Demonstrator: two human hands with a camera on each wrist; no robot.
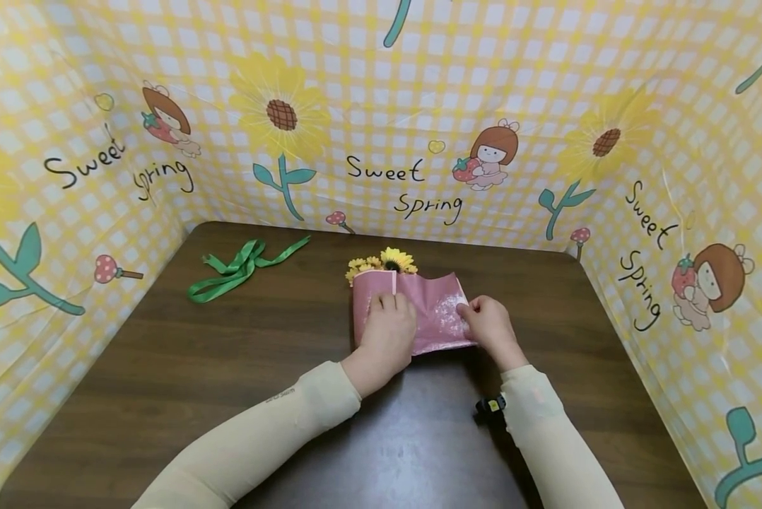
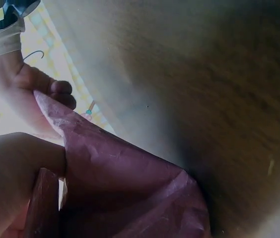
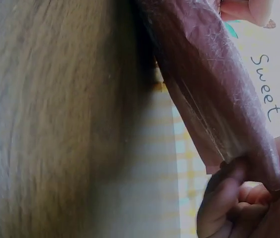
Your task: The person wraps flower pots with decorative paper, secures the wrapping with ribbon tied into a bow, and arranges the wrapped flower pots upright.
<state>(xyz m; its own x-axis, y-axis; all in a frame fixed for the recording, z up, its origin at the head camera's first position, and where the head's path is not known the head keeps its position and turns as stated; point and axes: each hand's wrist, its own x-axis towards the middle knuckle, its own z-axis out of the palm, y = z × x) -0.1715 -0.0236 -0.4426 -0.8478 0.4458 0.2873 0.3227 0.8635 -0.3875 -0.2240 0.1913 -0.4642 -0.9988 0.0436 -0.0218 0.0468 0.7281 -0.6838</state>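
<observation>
Pink wrapping paper [image 1: 432, 304] with a glossy surface lies around a small bunch of yellow flowers [image 1: 395, 259], whose heads show above its far edge; the stems are hidden. My left hand [image 1: 387, 329] is over the left half of the paper, its fingers curled at a pale paper edge. In the left wrist view, a fold of the paper sits between the fingers of this hand. At the paper's right edge, my right hand [image 1: 490, 329] pinches the sheet between thumb and fingers. The right wrist view shows the paper's corner held in those fingers.
A loose green ribbon [image 1: 237, 270] lies in a heap at the back left of the dark wooden table [image 1: 196, 382]. Yellow checked cloth [image 1: 381, 106] with printed flowers stands around the back and both sides. A black device [image 1: 490, 406] is worn at the right wrist.
</observation>
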